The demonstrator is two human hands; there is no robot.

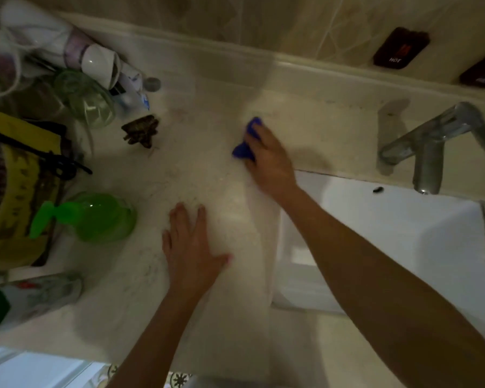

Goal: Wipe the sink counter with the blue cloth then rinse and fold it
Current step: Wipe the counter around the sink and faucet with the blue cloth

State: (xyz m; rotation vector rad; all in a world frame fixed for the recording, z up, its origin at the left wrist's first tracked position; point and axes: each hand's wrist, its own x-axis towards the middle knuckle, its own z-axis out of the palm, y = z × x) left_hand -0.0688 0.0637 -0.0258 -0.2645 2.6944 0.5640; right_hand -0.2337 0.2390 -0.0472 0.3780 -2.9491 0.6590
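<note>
The blue cloth [245, 141] lies bunched on the pale stone sink counter [196, 169], just left of the white sink basin [389, 247]. My right hand [266, 161] covers most of the cloth and presses it onto the counter, so only its left edge shows. My left hand [191, 247] rests flat on the counter nearer the front edge, fingers spread, holding nothing.
A chrome tap [429, 147] stands behind the basin. A green spray bottle [95, 217], a clear glass [87, 99], a brown clump [142, 130], white tubes and a yellow rack crowd the counter's left side. Two dark switches [401, 49] sit on the wall ledge.
</note>
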